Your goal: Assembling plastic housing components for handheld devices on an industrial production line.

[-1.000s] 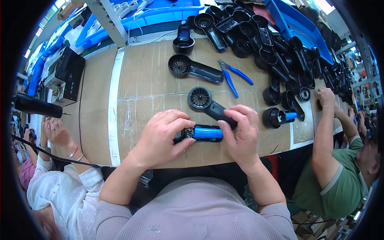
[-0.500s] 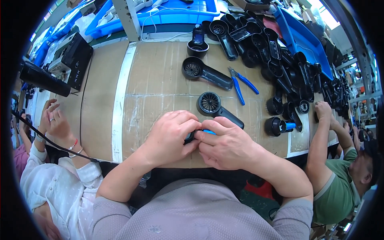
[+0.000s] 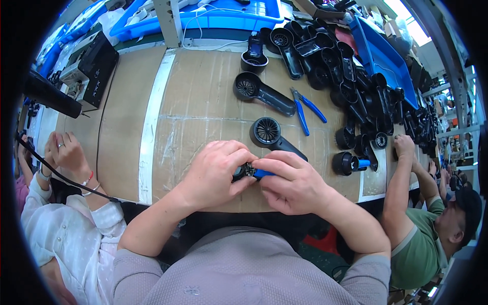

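Between my hands is a small black fan part point(image 3: 249, 171) with a blue cylinder, likely a battery point(image 3: 262, 173), and some fine inner pieces showing at its middle. My left hand point(image 3: 213, 175) is closed round the dark left end. The fingers of my right hand point(image 3: 295, 182) are closed on the blue end, thumb and index finger pinching near the middle; both hands hide much of it. Just beyond my fingers lies a black fan housing point(image 3: 266, 131) with a round slotted grille and a handle. Farther off rest another black housing half point(image 3: 246, 86) and blue-handled cutting pliers point(image 3: 303, 113).
A heap of black fan housings point(image 3: 330, 56) fills the back right beside a tilted blue tray point(image 3: 386, 61). A black fan head with a blue cylinder point(image 3: 345, 163) lies at right. A black box point(image 3: 94, 71) and a powered screwdriver point(image 3: 53, 95) are left. Co-workers sit on both sides.
My right hand's fingers have shifted on the fan part, and more of its inner pieces and blue cylinder now show. The view has shifted slightly.
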Demonstrator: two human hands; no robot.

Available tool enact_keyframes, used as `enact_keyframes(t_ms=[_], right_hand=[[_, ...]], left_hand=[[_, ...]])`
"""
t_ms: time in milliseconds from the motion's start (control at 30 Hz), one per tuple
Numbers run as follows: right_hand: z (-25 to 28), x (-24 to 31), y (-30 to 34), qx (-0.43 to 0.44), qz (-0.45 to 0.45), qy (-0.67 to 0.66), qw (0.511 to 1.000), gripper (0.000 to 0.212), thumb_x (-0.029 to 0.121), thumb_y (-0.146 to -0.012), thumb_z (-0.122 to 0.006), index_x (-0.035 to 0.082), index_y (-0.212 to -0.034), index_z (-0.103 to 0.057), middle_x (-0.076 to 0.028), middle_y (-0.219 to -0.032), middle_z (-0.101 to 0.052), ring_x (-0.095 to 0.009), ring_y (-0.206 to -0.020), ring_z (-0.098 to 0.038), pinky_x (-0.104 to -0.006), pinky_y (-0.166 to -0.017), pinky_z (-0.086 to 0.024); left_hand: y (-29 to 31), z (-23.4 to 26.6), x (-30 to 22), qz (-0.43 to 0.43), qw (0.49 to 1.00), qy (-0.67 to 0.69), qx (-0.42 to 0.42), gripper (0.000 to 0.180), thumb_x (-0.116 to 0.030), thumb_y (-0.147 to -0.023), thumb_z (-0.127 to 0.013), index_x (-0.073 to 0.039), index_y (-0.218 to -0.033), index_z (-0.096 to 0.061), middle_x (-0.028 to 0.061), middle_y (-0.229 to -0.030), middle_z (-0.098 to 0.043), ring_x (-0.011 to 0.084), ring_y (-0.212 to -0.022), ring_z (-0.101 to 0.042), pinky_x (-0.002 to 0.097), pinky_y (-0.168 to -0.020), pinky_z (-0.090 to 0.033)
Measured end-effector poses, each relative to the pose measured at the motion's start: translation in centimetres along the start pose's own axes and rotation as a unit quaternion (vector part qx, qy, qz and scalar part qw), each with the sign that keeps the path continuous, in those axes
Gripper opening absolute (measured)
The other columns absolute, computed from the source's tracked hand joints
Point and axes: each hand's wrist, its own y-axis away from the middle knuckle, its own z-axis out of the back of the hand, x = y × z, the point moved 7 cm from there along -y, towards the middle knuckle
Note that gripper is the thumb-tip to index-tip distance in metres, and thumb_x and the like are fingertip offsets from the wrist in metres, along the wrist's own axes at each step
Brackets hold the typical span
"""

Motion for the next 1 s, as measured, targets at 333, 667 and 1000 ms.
enact_keyframes(t_ms=[333,667,1000], right_hand=[[-1.2,0.1,1.6,-0.073,-0.002,0.006,0.997,0.011,0.012,-0.082,-0.072,0.009,-0.092,-0.071,-0.006,-0.134,-0.065,-0.026,-0.112,-0.063,-0.0372,-0.097,-0.054],[-0.6,-1.3,3.4,-0.123,-0.039,0.024,0.991,0.022,0.014,-0.084,-0.075,0.009,-0.105,-0.071,-0.008,-0.134,-0.063,-0.024,-0.111,-0.063,-0.0364,-0.095,-0.053],[0.4,-6.2,6.0,-0.106,-0.272,0.104,0.951,0.042,0.019,-0.089,-0.079,0.005,-0.127,-0.068,-0.013,-0.123,-0.066,-0.029,-0.106,-0.064,-0.0373,-0.094,-0.052]], left_hand=[[-0.1,-0.4,0.1,-0.006,1.0,0.013,0.008,0.032,-0.013,-0.082,-0.081,-0.011,-0.112,-0.071,0.0063,-0.116,-0.068,0.0239,-0.11,-0.065,0.0379,-0.104,-0.047],[-0.4,-0.5,0.2,-0.014,0.998,0.023,0.054,0.037,-0.011,-0.08,-0.084,-0.01,-0.115,-0.072,0.0074,-0.122,-0.068,0.0256,-0.117,-0.063,0.0391,-0.106,-0.046],[0.3,-0.9,-0.1,0.027,0.998,-0.003,0.056,0.039,-0.013,-0.083,-0.085,-0.01,-0.118,-0.07,0.009,-0.128,-0.066,0.0267,-0.118,-0.062,0.0394,-0.106,-0.047]])
